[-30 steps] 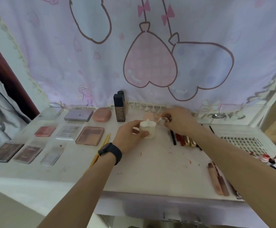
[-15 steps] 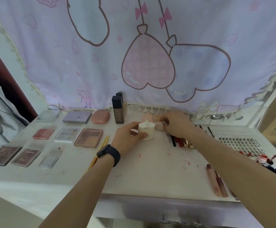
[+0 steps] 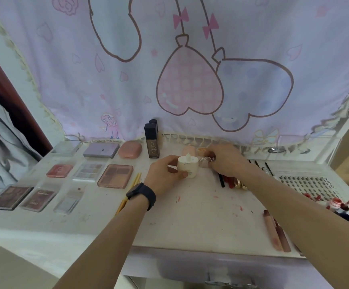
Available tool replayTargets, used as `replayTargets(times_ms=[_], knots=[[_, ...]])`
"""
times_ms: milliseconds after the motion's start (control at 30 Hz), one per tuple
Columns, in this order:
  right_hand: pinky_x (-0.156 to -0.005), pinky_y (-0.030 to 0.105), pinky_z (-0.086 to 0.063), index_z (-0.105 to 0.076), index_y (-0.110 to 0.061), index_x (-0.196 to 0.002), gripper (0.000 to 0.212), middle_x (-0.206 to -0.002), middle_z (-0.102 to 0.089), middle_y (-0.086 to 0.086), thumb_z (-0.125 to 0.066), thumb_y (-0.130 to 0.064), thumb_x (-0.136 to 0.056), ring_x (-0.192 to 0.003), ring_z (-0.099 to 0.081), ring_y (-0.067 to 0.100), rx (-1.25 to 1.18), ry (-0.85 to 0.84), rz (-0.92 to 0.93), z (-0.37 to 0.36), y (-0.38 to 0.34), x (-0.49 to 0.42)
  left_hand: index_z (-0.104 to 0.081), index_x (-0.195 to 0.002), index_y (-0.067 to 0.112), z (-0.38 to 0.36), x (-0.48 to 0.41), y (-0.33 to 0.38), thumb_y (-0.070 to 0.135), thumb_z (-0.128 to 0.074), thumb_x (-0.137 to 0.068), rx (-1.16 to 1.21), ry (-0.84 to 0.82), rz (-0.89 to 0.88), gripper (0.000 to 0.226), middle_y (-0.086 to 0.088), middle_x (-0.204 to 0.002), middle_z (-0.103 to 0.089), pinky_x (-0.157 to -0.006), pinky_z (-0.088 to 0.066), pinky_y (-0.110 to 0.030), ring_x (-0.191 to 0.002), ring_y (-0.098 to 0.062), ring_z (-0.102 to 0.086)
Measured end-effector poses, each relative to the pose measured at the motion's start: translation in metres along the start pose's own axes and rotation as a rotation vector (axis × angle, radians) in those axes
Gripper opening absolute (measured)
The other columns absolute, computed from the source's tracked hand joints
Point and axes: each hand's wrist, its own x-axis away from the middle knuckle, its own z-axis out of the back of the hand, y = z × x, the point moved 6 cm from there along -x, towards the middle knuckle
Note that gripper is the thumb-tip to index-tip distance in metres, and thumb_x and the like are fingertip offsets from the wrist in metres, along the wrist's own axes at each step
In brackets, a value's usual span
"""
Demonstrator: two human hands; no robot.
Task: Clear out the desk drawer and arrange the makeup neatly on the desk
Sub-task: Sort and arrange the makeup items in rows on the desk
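A thin lilac cloth printed with outlined heart balloons and pink bows hangs behind everything, its tasselled hem brushing the back of the counter. The counter is white, matte and scuffed, flecked with small red smears.

On its left side, flat palettes lie in rows: a brown four-pan palette with a clear glossy lid is the nearest to my wrist, and a lilac rectangular case and a rounded pink compact sit at the back. On the right lies a clear tray of false lashes. A tall, square-sided dark bottle stands upright near the cloth, just behind my left hand.

That hand, with a black watch at the wrist, curls its fingers round a squat cream pot, smooth, rounded and with a small nub on top, in the middle of the counter. Touching its right side is a small shiny round cap, which my right hand pinches at its fingertips. My right forearm covers part of a cluster of dark pencils and red sticks. Two brownish lip tubes lie side by side near the front edge.
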Motion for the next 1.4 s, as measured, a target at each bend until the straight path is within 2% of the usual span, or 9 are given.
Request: replayTargets(times_ms=[133,300,367,500,633,833,1000,1167,1400], knots=[[-0.077,0.029,-0.042,-0.066,-0.018,-0.112,0.023,-0.107,-0.065,-0.002,-0.061,-0.02,-0.09,-0.093,-0.054,0.015,-0.045,0.001,0.008,-0.002,0.0,-0.001,-0.063,-0.126,0.029,-0.001,-0.001,-0.001,0.032,-0.08,-0.082,-0.008,0.005,-0.005,0.047,0.016,-0.105,-0.065,-0.063,-0.041,0.0,-0.084,0.007,-0.061],[-0.067,0.032,-0.043,-0.057,-0.022,-0.082,0.007,-0.08,-0.06,-0.005,-0.057,-0.019,-0.089,-0.082,-0.057,0.02,-0.027,-0.02,0.019,-0.002,-0.003,0.0,-0.065,-0.127,0.029,-0.002,-0.002,-0.003,0.031,-0.081,-0.082,-0.017,0.006,-0.006,0.047,0.017,-0.102,-0.066,-0.065,-0.039,0.005,-0.082,0.013,-0.058],[-0.068,0.031,-0.042,-0.062,-0.02,-0.09,0.004,-0.087,-0.064,-0.002,-0.058,-0.021,-0.09,-0.086,-0.059,0.021,-0.028,-0.027,0.01,-0.002,-0.002,0.0,-0.066,-0.126,0.029,-0.004,-0.003,-0.002,0.032,-0.081,-0.082,-0.02,0.01,-0.014,0.047,0.019,-0.1,-0.066,-0.067,-0.038,0.006,-0.082,0.013,-0.058],[-0.085,0.029,-0.044,-0.063,-0.018,-0.124,0.032,-0.12,-0.067,0.002,-0.061,-0.022,-0.092,-0.11,-0.059,0.022,-0.032,-0.026,-0.025,-0.001,0.0,0.0,-0.065,-0.128,0.031,-0.007,-0.002,-0.001,0.034,-0.079,-0.083,-0.03,0.005,-0.02,0.048,0.018,-0.104,-0.068,-0.067,-0.038,0.005,-0.083,0.014,-0.057],[-0.089,0.028,-0.045,-0.06,-0.017,-0.13,0.039,-0.127,-0.064,0.004,-0.062,-0.021,-0.092,-0.114,-0.058,0.021,-0.042,-0.023,-0.039,0.002,0.002,0.002,-0.061,-0.129,0.031,-0.006,0.0,0.001,0.034,-0.081,-0.081,-0.015,-0.008,-0.013,0.053,0.014,-0.115,-0.068,-0.065,-0.042,-0.002,-0.086,0.006,-0.061],[-0.078,0.025,-0.04,-0.062,-0.02,-0.128,0.037,-0.12,-0.066,-0.001,-0.067,-0.024,-0.092,-0.094,-0.055,0.013,-0.116,0.084,-0.04,0.025,-0.001,0.035,-0.056,-0.132,0.027,0.008,0.015,0.007,0.025,-0.082,-0.081,-0.001,0.006,0.016,0.058,0.007,-0.118,-0.064,-0.079,-0.051,-0.017,-0.095,-0.01,-0.065],[-0.078,0.024,-0.035,-0.066,-0.026,-0.121,0.027,-0.097,-0.06,-0.011,-0.062,-0.027,-0.095,-0.092,-0.055,0.013,-0.269,0.216,-0.034,0.023,-0.021,0.105,-0.057,-0.129,0.028,0.023,0.041,0.018,0.026,-0.077,-0.085,-0.027,0.053,-0.007,0.049,0.009,-0.117,-0.065,-0.08,-0.05,-0.018,-0.097,-0.007,-0.064],[-0.103,0.021,-0.031,-0.057,-0.036,-0.133,0.033,-0.136,-0.056,-0.018,-0.05,-0.042,-0.101,-0.128,-0.044,0.005,-0.305,0.14,-0.016,-0.023,-0.047,0.169,-0.059,-0.127,0.032,0.021,0.078,0.027,0.033,-0.068,-0.091,-0.07,0.103,-0.067,0.037,0.011,-0.117,-0.065,-0.075,-0.041,-0.008,-0.098,-0.003,-0.06],[-0.123,0.031,0.0,-0.021,-0.031,-0.16,0.06,-0.168,-0.015,-0.007,-0.013,-0.054,-0.105,-0.155,-0.006,0.012,-0.003,0.035,0.094,-0.07,-0.07,0.193,-0.055,-0.132,0.031,0.024,0.098,0.017,0.03,-0.063,-0.094,-0.172,0.167,-0.076,0.04,0.002,-0.133,-0.055,-0.092,-0.04,-0.022,-0.118,-0.013,-0.054]])
